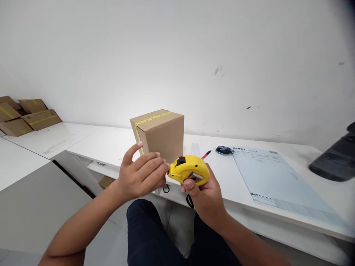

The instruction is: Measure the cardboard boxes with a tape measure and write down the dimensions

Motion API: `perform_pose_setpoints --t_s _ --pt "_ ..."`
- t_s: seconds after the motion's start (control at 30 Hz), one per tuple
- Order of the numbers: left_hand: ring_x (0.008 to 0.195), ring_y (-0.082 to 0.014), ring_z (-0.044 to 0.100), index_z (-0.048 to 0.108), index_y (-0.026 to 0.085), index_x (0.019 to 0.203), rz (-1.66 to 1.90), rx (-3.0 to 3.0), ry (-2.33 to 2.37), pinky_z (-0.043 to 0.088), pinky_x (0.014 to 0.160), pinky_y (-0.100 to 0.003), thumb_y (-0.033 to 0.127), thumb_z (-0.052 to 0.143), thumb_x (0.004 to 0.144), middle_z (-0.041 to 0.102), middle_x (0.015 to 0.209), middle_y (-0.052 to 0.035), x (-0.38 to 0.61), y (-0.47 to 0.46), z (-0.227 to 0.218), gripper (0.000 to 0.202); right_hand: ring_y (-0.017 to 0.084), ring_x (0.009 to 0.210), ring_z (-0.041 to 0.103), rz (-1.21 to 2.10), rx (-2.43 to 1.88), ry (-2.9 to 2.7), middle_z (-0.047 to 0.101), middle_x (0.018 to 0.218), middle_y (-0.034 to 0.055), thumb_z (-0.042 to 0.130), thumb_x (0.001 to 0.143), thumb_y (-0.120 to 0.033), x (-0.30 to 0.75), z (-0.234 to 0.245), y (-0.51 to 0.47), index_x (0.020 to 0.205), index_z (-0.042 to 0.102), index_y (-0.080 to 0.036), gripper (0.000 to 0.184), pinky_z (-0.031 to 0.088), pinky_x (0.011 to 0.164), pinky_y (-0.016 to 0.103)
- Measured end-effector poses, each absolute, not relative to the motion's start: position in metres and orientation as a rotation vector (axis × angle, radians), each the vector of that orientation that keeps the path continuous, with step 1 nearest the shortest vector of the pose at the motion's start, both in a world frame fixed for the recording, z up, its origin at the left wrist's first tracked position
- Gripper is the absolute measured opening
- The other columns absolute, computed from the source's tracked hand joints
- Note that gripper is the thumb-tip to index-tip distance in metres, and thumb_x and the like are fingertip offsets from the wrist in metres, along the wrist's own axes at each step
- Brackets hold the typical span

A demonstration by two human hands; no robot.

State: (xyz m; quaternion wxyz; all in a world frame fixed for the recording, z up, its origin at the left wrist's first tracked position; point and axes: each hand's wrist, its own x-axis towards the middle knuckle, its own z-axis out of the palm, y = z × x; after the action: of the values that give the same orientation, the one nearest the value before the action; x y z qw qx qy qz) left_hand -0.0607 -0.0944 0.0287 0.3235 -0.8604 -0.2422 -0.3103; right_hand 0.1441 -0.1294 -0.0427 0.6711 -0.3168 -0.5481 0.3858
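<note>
A yellow tape measure (pixel 191 170) with a black lock button is held up in front of the desk. My right hand (pixel 209 199) is closed around its case, thumb across the front. My left hand (pixel 144 171) is at its mouth, fingertips touching or close to the end of the tape. The thumb of that hand stands raised and apart, while its other fingers reach to the right. No length of blade shows drawn out. Behind my hands, a brown cardboard box (pixel 166 135) sealed with yellow tape stands upright on the white desk (pixel 222 188).
Right of the box lie a red and black pen (pixel 206 154), a dark glossy object (pixel 224 150) and a pale blue printed sheet (pixel 271 177). A black object (pixel 335 159) stands at far right. Several taped cartons (pixel 41 119) are piled at far left, against the wall.
</note>
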Motion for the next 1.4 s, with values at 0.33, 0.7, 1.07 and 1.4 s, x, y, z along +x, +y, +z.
perform_pose_setpoints --t_s 0.33,0.7,1.07,1.4 --pt "0.104 -0.0241 0.065 0.075 0.030 0.110 -0.874 -2.185 -1.461 0.048 0.096 -0.042 0.032 0.053 0.095 0.068 0.123 -0.0051 -0.120 0.055 0.121 0.027 0.014 0.055 0.056 -0.019 -0.845 -1.091 0.063 0.074 -0.0010 0.084 0.074 -0.049 0.157 -0.031 -0.111 0.098 0.062 -0.022 0.043 0.048 0.048 0.028" --pt "0.101 -0.0269 0.065 0.080 0.033 0.111 -0.410 -2.378 -1.896 0.051 0.093 -0.040 0.024 0.059 0.078 0.076 0.113 -0.0021 -0.114 0.106 0.134 0.040 0.011 0.052 0.051 0.255 -0.989 -1.171 0.058 0.068 -0.0067 0.075 0.076 -0.065 0.147 -0.009 -0.084 0.094 0.051 -0.024 0.051 0.042 0.048 0.024" --pt "0.091 -0.0260 0.067 0.079 0.025 0.084 -0.236 -2.499 -2.214 0.051 0.087 -0.041 0.051 0.060 0.079 0.074 0.090 -0.0087 -0.103 0.096 0.156 0.033 0.017 0.050 0.049 0.129 -1.393 -1.634 0.049 0.057 -0.0060 0.056 0.089 -0.067 0.130 0.046 -0.037 0.092 0.043 -0.025 0.044 0.033 0.054 0.027" --pt "0.092 -0.0217 0.070 0.079 0.025 0.090 -0.519 -2.621 -2.300 0.055 0.081 -0.035 0.061 0.063 0.082 0.077 0.096 -0.0079 -0.116 0.096 0.133 0.040 0.019 0.056 0.055 0.131 -1.355 -1.644 0.055 0.063 -0.0032 0.057 0.089 -0.067 0.126 0.044 -0.026 0.100 0.048 -0.023 0.047 0.038 0.057 0.029"
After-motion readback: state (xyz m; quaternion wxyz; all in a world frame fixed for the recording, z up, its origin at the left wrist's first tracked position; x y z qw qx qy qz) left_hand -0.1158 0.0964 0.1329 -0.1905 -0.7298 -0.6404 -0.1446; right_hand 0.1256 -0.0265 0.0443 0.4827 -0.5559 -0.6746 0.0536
